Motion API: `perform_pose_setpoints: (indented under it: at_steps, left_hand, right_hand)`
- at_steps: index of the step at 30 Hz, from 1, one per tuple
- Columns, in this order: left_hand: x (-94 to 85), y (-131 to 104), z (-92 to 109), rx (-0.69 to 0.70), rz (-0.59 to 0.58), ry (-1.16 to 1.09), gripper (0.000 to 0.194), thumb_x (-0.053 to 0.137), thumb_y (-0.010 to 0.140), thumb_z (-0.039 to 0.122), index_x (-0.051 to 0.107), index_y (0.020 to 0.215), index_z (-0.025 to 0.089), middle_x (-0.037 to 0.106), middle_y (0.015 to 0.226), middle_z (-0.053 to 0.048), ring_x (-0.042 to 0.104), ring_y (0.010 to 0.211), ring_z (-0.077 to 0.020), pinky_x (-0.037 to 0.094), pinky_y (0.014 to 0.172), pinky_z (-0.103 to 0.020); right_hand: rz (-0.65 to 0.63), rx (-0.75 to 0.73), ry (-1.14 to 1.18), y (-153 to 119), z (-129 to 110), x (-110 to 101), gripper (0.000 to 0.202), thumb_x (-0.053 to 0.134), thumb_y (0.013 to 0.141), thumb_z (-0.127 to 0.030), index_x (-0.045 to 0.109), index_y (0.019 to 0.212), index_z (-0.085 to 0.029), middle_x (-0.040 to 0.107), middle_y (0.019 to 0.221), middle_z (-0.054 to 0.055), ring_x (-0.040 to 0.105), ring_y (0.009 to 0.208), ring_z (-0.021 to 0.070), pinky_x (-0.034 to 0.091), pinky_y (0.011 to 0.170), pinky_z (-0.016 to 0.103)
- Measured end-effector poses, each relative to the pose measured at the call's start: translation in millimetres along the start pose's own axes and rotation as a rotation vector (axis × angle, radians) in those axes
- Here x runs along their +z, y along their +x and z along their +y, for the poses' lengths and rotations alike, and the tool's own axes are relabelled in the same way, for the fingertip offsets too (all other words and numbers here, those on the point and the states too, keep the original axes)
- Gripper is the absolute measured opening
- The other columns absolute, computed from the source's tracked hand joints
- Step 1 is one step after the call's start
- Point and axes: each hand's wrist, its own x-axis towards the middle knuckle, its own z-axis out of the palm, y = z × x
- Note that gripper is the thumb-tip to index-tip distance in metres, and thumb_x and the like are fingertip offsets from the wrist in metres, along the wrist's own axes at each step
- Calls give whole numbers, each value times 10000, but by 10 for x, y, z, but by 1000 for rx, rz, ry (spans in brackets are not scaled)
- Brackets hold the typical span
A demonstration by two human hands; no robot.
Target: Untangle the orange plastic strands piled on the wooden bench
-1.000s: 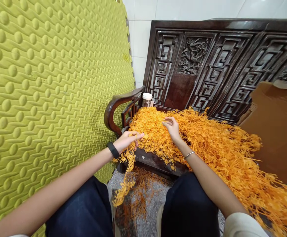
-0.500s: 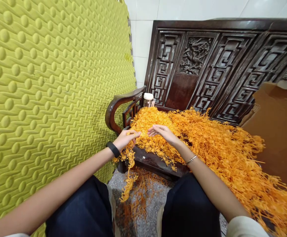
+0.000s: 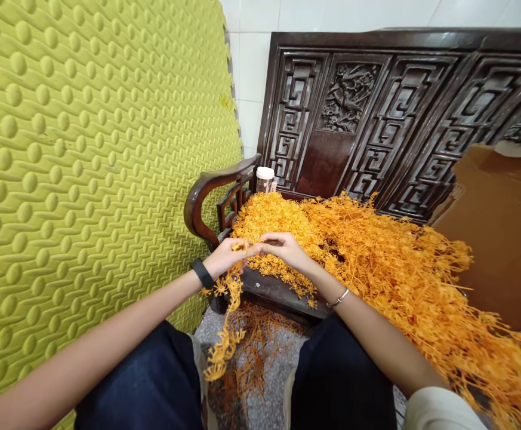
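Note:
My left hand (image 3: 228, 257), with a black band at the wrist, is closed on a strand of orange plastic pieces (image 3: 224, 352) that look like small branching flowers. The strand hangs down from it toward the floor. Thumb and fingers of my right hand (image 3: 284, 248) are pinched together right at the left fingertips, where the two hands meet. What sits between the right fingertips is too small to make out. Just behind both hands lies a heap of loose yellow-orange pieces (image 3: 282, 215) on the bench seat.
A larger orange pile (image 3: 403, 269) covers the dark carved wooden bench (image 3: 327, 161) to the right. A white-lidded cup (image 3: 265, 179) stands by the armrest (image 3: 202, 203). Brown cardboard (image 3: 502, 239) leans at right; a yellow-green foam mat (image 3: 108, 149) rises at left. Orange scraps (image 3: 251, 352) litter the floor.
My right hand has moved left and its fingers have closed, meeting my left fingertips. The hanging strand reaches a little lower. The view has shifted slightly.

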Motion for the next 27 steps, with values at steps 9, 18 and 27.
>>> perform_pose_setpoints:
  at_steps: [9, 18, 27]
  left_hand:
    - [-30, -27, 49, 74, -11, 155, 411, 578, 673, 412, 537, 898, 70, 497, 675, -49, 442, 495, -92, 430, 473, -252]
    - [-69, -91, 142, 175, -175, 206, 366, 470, 788, 308, 519, 1032, 41, 479, 515, -11, 466, 428, -97, 396, 534, -243]
    - [-109, -71, 153, 232, -339, -136, 207, 490, 737, 241, 525, 797, 46, 502, 601, -47, 470, 460, -107, 395, 478, -246]
  right_hand:
    - [96, -60, 44, 4, -69, -11, 227, 610, 679, -279, 557, 757, -73, 554, 782, 63, 518, 725, 102, 407, 705, 237]
    - [113, 138, 604, -15, -88, 58, 183, 671, 582, -169, 576, 705, -71, 521, 697, 47, 509, 643, 105, 383, 669, 233]
    - [-123, 141, 921, -43, -85, 192, 98, 603, 650, -158, 586, 649, -61, 471, 671, 57, 491, 642, 117, 369, 658, 228]
